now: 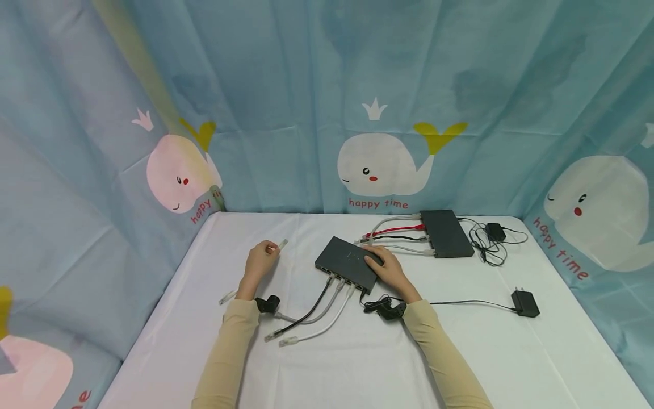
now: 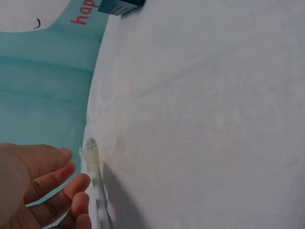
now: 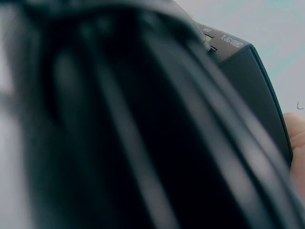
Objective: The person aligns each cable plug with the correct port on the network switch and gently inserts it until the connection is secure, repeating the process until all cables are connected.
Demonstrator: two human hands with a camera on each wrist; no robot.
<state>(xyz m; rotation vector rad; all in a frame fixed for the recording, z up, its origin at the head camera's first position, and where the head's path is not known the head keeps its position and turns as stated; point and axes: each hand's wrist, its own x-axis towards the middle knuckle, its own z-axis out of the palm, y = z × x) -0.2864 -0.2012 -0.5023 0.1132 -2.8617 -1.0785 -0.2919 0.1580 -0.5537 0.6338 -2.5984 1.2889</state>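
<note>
My right hand (image 1: 385,267) grips the right end of a black network switch (image 1: 343,260), thumb over its top. In the right wrist view that switch (image 3: 252,90) is partly covered by a blurred dark shape, with a bit of my hand at the right edge. A black, a grey and a white network cable (image 1: 327,324) run from its front ports. My left hand (image 1: 259,262) is beside a pale network cable's clear plug (image 1: 283,244). In the left wrist view the loosely bent fingertips come right up to the cable (image 2: 97,191), with none curled round it.
A second black switch (image 1: 447,234) lies behind on the right, with red, black and grey cables leading left. Its coiled cord and power adapter (image 1: 494,232) are beside it. Another power adapter (image 1: 525,303) lies to the right. A cable plug (image 1: 227,297) lies left of my left wrist.
</note>
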